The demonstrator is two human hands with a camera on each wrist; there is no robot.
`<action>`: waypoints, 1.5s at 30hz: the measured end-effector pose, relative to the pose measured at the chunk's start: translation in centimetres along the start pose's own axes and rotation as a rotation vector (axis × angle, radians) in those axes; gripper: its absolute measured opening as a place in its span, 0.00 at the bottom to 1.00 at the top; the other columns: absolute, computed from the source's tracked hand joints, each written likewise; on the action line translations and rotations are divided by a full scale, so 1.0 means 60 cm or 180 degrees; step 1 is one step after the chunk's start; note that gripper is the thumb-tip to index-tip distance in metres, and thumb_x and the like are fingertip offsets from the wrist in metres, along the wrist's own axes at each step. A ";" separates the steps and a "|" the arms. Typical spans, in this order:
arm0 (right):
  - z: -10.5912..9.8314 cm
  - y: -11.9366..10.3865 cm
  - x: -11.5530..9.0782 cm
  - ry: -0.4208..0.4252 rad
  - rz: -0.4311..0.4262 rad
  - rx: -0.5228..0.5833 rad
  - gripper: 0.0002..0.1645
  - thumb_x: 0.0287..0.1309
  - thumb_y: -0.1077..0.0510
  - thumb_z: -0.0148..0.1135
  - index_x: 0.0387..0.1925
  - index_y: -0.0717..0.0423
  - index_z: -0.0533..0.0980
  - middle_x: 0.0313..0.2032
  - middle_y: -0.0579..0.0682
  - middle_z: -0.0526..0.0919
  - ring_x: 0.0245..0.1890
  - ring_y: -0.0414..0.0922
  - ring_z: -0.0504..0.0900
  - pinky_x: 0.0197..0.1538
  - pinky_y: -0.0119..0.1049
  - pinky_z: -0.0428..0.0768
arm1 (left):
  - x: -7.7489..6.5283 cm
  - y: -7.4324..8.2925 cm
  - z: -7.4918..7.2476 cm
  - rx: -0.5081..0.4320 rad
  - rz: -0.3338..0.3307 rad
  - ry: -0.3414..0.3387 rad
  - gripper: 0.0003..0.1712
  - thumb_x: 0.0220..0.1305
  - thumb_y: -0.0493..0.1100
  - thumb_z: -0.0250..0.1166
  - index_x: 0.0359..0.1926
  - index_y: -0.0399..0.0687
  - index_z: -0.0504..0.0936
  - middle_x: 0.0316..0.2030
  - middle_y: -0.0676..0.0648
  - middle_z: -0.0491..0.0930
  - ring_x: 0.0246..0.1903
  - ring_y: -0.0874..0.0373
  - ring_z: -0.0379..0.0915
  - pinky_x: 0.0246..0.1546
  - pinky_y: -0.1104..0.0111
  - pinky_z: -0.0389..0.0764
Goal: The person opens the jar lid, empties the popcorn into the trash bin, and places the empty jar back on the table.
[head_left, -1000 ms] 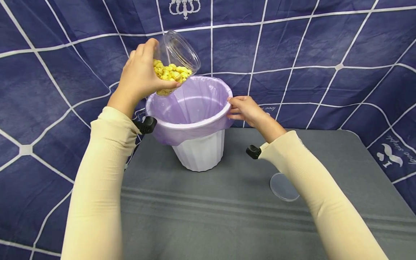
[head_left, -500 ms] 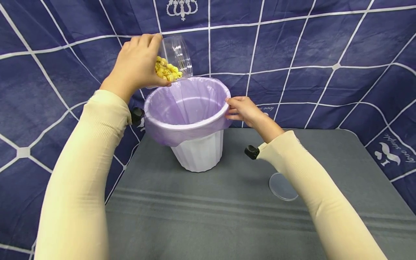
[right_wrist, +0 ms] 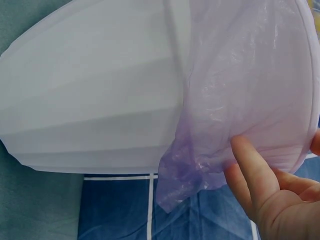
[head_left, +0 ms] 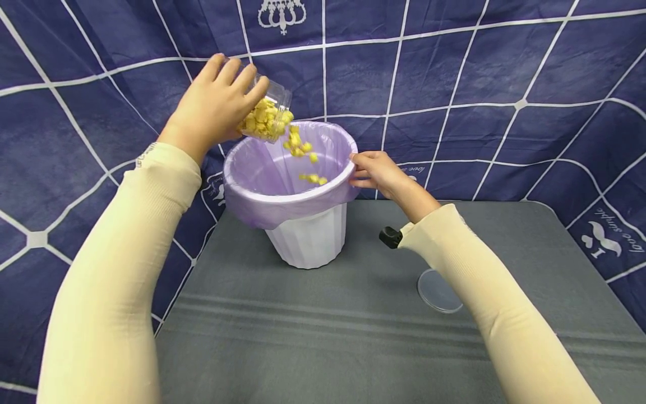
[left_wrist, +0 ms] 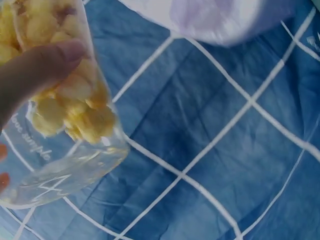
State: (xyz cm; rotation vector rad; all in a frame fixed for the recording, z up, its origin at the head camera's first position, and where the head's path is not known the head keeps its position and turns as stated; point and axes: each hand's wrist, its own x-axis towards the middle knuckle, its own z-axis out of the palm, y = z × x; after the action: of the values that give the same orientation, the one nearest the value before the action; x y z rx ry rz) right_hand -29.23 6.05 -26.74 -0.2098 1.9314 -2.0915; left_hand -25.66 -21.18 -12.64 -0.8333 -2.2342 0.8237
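Observation:
My left hand (head_left: 217,104) grips a clear plastic jar (head_left: 275,95), tipped with its mouth down over the left back of the trash can's rim. Yellow popcorn (head_left: 259,119) fills part of the jar, and loose pieces (head_left: 298,145) are falling into the purple bag (head_left: 262,165) that lines the white trash can (head_left: 310,235). In the left wrist view, the thumb (left_wrist: 45,65) presses along the jar's side. My right hand (head_left: 381,173) holds the can's right rim, its thumb at the top edge and other fingers (right_wrist: 252,167) against the bag outside.
A round clear lid (head_left: 439,290) lies on the grey tabletop (head_left: 313,336), partly behind my right forearm. A blue curtain (head_left: 454,73) with white grid lines hangs close behind the trash can and down the left side.
The left hand has moved left and rolled over, tipping the jar further. Popcorn now pours from its mouth into the bag. The right hand keeps its place on the rim.

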 end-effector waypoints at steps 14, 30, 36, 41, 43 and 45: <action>0.000 -0.001 -0.003 -0.0003 -0.0013 0.0005 0.26 0.62 0.60 0.47 0.56 0.76 0.61 0.39 0.60 0.70 0.36 0.47 0.77 0.43 0.40 0.76 | 0.004 0.024 0.030 0.0737 0.1150 0.0746 0.26 0.60 0.29 0.31 0.56 0.43 0.65 0.53 0.37 0.65 0.54 0.42 0.58 0.60 0.54 0.50; -0.001 0.000 -0.003 -0.0033 -0.0021 -0.0026 0.27 0.63 0.59 0.46 0.57 0.75 0.60 0.41 0.61 0.70 0.39 0.49 0.76 0.43 0.39 0.76 | -0.003 0.028 0.033 0.0460 0.0587 0.0923 0.22 0.62 0.30 0.36 0.55 0.41 0.65 0.54 0.38 0.65 0.55 0.43 0.59 0.61 0.55 0.49; -0.001 0.002 -0.001 -0.0006 -0.0013 0.0002 0.26 0.62 0.60 0.47 0.57 0.75 0.60 0.40 0.61 0.70 0.37 0.47 0.77 0.43 0.40 0.76 | -0.005 0.032 0.030 -0.0151 -0.0099 0.0347 0.47 0.39 0.44 0.73 0.59 0.37 0.58 0.56 0.35 0.60 0.56 0.39 0.54 0.60 0.52 0.49; -0.001 0.002 0.000 -0.0004 -0.0018 0.0012 0.27 0.62 0.60 0.47 0.57 0.75 0.60 0.40 0.61 0.70 0.37 0.48 0.77 0.43 0.40 0.76 | -0.003 0.036 0.031 -0.0815 -0.0753 0.0196 0.59 0.28 0.53 0.77 0.59 0.33 0.55 0.54 0.33 0.60 0.52 0.37 0.56 0.54 0.50 0.56; -0.001 0.002 0.000 -0.0001 -0.0018 0.0018 0.27 0.62 0.60 0.47 0.57 0.75 0.60 0.40 0.61 0.70 0.37 0.48 0.77 0.43 0.40 0.76 | -0.003 0.037 0.032 -0.1117 -0.0964 0.0213 0.60 0.28 0.54 0.77 0.60 0.33 0.55 0.54 0.33 0.60 0.52 0.37 0.57 0.53 0.49 0.58; 0.000 0.002 -0.001 -0.0001 -0.0018 0.0032 0.26 0.62 0.60 0.47 0.56 0.76 0.60 0.39 0.60 0.70 0.36 0.47 0.77 0.43 0.40 0.76 | -0.004 0.039 0.031 -0.1419 -0.1191 0.0154 0.62 0.28 0.55 0.77 0.61 0.33 0.54 0.55 0.33 0.60 0.53 0.36 0.56 0.53 0.49 0.58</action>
State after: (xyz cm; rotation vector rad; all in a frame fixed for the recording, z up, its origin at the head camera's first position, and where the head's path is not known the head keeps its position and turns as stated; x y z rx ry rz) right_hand -29.18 6.08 -26.83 -0.2136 1.9220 -2.1042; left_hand -26.06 -20.56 -15.55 -0.5842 -2.4607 0.1296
